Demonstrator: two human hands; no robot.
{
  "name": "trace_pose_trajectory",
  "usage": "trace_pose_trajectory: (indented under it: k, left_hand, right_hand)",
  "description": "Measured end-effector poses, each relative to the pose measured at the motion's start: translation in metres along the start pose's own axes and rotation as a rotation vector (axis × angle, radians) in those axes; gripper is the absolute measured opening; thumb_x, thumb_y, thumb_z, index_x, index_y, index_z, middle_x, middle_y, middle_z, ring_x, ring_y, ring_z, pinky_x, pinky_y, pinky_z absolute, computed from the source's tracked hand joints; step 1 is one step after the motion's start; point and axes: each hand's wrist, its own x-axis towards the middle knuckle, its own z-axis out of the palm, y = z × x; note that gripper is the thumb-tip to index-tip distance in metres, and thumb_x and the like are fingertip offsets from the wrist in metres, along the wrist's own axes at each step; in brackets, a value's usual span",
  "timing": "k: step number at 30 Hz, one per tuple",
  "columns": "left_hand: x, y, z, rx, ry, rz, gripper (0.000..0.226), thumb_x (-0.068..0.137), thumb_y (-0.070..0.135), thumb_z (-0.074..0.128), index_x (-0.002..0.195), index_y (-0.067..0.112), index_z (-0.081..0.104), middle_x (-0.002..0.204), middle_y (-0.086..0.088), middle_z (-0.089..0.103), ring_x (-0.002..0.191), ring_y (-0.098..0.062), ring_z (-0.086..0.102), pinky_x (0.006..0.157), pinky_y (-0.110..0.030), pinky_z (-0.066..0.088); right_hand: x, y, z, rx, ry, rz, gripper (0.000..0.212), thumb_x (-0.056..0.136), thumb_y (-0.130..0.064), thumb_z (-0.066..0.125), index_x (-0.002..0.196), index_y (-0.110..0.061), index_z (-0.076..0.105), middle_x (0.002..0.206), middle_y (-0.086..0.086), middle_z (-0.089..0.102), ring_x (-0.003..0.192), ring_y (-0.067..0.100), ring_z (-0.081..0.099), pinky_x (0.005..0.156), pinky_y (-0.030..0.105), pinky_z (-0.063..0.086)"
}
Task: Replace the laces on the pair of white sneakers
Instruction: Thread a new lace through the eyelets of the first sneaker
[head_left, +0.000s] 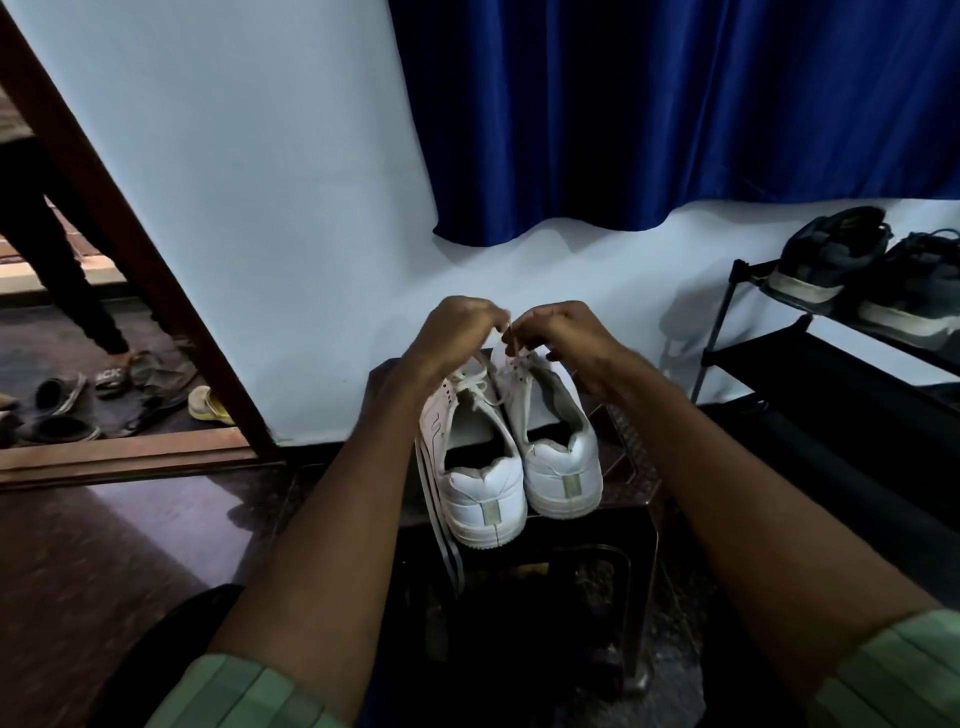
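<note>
Two white sneakers stand side by side on a dark stool, heels toward me: the left sneaker and the right sneaker. Above their toes my left hand and my right hand meet, each pinching a white lace that runs up from the right sneaker's eyelets. Another loose white lace hangs down from the left sneaker's left side, past the stool's edge. The toes of both sneakers are hidden behind my hands.
A black shoe rack with dark shoes stands at the right. A blue curtain hangs on the wall behind. At the left an open doorway shows sandals and a person's leg.
</note>
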Motion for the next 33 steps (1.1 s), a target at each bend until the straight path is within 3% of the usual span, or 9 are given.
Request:
trace_pose_trajectory:
  k: [7,10,13,17,22,26,28,30,33]
  left_hand:
    - [0.003,0.005,-0.007,-0.508,0.019,-0.02,0.033,0.1,0.03,0.058,0.069,0.018,0.057,0.072,-0.004,0.067,0.072,-0.019,0.063,0.08,-0.036,0.047]
    - [0.0,0.006,-0.001,-0.333,-0.022,0.087,0.034,0.103,0.028,0.059,0.071,0.016,0.06,0.058,0.005,0.052,0.056,-0.012,0.047,0.063,-0.026,0.042]
    - [-0.002,0.002,0.008,0.036,0.044,0.187,0.031,0.102,0.036,0.062,0.076,0.021,0.07,0.053,0.016,0.055,0.05,-0.001,0.048,0.057,-0.015,0.036]
    - [0.0,-0.003,0.01,0.098,0.108,0.196,0.036,0.103,0.036,0.059,0.075,0.019,0.074,0.056,0.011,0.058,0.052,-0.001,0.05,0.058,-0.018,0.037]
    - [0.002,-0.001,-0.002,-0.22,0.149,0.12,0.037,0.101,0.041,0.059,0.069,0.022,0.066,0.059,0.004,0.043,0.057,-0.014,0.038,0.061,-0.029,0.035]
    - [0.002,-0.001,0.0,-0.103,0.168,0.182,0.033,0.103,0.037,0.058,0.078,0.023,0.074,0.066,-0.006,0.06,0.06,-0.018,0.051,0.065,-0.032,0.043]
    - [0.002,-0.002,0.005,-0.017,0.174,0.213,0.033,0.103,0.038,0.058,0.08,0.023,0.076,0.077,0.003,0.074,0.074,-0.017,0.067,0.074,-0.033,0.05]
    - [0.001,-0.001,0.006,-0.009,0.172,0.209,0.035,0.104,0.037,0.057,0.079,0.022,0.076,0.071,0.011,0.072,0.068,-0.005,0.065,0.069,-0.025,0.048]
    - [0.002,0.0,0.003,-0.071,0.181,0.153,0.037,0.104,0.039,0.058,0.074,0.022,0.07,0.056,0.009,0.048,0.051,-0.006,0.041,0.06,-0.026,0.037]
  right_hand:
    - [0.006,-0.003,-0.01,0.643,0.081,0.176,0.034,0.084,-0.038,0.08,0.062,-0.025,0.057,0.064,-0.003,0.04,0.061,0.013,0.04,0.074,0.032,0.038]
    - [0.009,0.008,-0.009,0.191,0.3,0.035,0.02,0.084,-0.032,0.081,0.072,-0.022,0.068,0.067,-0.004,0.062,0.065,0.014,0.058,0.074,0.036,0.05]
    - [0.006,0.004,-0.005,0.061,0.208,-0.119,0.018,0.095,-0.018,0.069,0.111,-0.017,0.077,0.094,-0.001,0.076,0.081,0.008,0.068,0.077,0.026,0.057]
    - [0.009,0.007,-0.003,-0.022,0.114,-0.162,0.027,0.101,-0.021,0.063,0.078,-0.018,0.077,0.072,-0.005,0.068,0.067,0.008,0.055,0.072,0.033,0.047]
    - [0.019,0.024,-0.014,-0.25,0.651,0.083,0.023,0.089,-0.015,0.057,0.081,-0.027,0.075,0.093,-0.019,0.075,0.105,0.015,0.064,0.093,0.039,0.032]
    - [0.012,0.018,-0.012,-0.169,0.298,-0.248,0.028,0.09,-0.024,0.076,0.116,-0.033,0.074,0.107,-0.017,0.074,0.106,0.003,0.063,0.095,0.038,0.049]
    - [0.009,0.009,-0.003,-0.125,0.158,-0.366,0.018,0.092,-0.024,0.076,0.11,-0.023,0.078,0.091,-0.009,0.077,0.085,0.002,0.069,0.086,0.036,0.056]
    - [0.01,0.006,0.002,-0.18,0.209,-0.34,0.008,0.094,-0.029,0.074,0.09,-0.026,0.08,0.074,-0.009,0.075,0.065,0.001,0.065,0.08,0.041,0.057]
    - [0.018,0.017,-0.002,-0.119,0.433,-0.124,0.013,0.091,-0.026,0.072,0.081,-0.029,0.081,0.072,-0.012,0.075,0.072,0.005,0.07,0.088,0.045,0.059]
